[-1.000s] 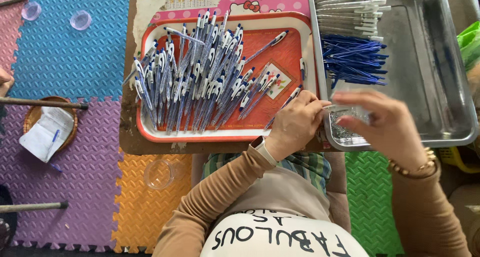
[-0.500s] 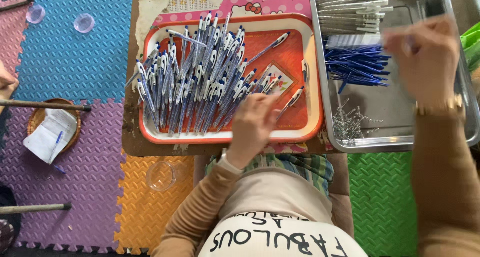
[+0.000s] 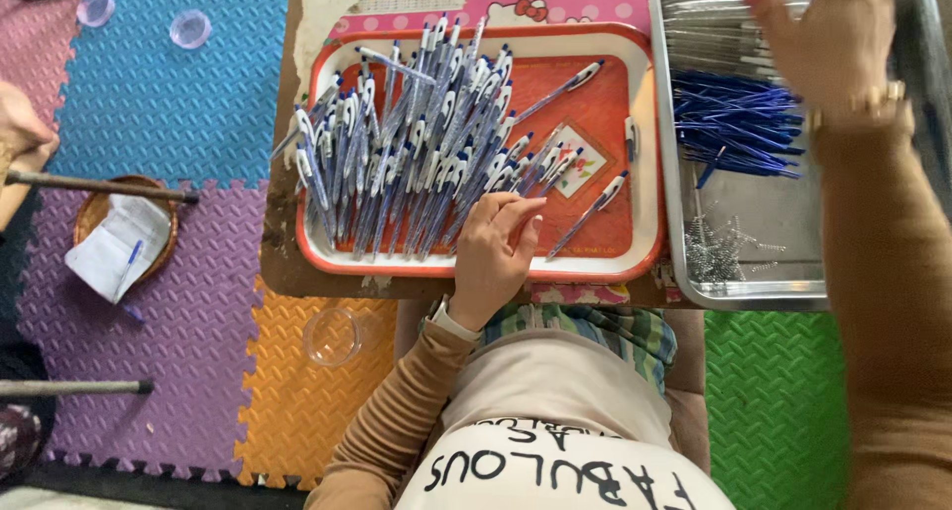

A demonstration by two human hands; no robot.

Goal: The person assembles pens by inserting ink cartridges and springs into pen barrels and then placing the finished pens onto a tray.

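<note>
**Right hand moves up to the barrel stack**

Since half a second ago the right hand (image 3: 828, 39) has travelled farther up the steel tray (image 3: 754, 297), its fingers now spread and empty over the clear pen barrels (image 3: 719, 19), whose long axes run left to right. The left hand (image 3: 496, 247) has stayed at the near rim of the orange tray (image 3: 645, 173), loosely curled, grasping nothing I can see. Beside its fingertips a finished pen (image 3: 593, 211) lies diagonally, clip end up-right. Blue refills (image 3: 734, 123) lie below the right hand.
</note>
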